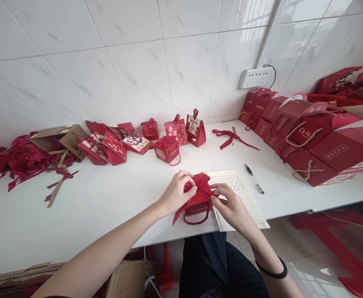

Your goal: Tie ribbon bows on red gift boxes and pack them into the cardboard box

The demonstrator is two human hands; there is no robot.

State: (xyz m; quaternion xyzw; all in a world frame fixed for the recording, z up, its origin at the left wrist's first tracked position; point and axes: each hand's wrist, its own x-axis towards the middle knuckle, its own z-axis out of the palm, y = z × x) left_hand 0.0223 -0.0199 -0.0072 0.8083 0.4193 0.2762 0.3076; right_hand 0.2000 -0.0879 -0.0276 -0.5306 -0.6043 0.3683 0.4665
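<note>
A small red box [199, 208] sits near the front edge of the white desk [113, 194], just left of a handwritten notebook [231, 179]. Its front bears pale lettering too small to read; a dark red twisted cord handle [197, 223] loops below it. A glossy red ribbon [204, 182] spreads over the top, one tail hanging left. The left grip [177, 191] pinches the ribbon between thumb and fingers. The right grip [231, 203] is loosely curled at the ribbon's right side; whether it pinches anything, I cannot tell. Ribbon and fingers hide the box's top.

Bright, diffuse illumination; soft shadows.
Reflected glare on upper-right wall tiles [306, 49]; wide-angle stretching toward edges.
</note>
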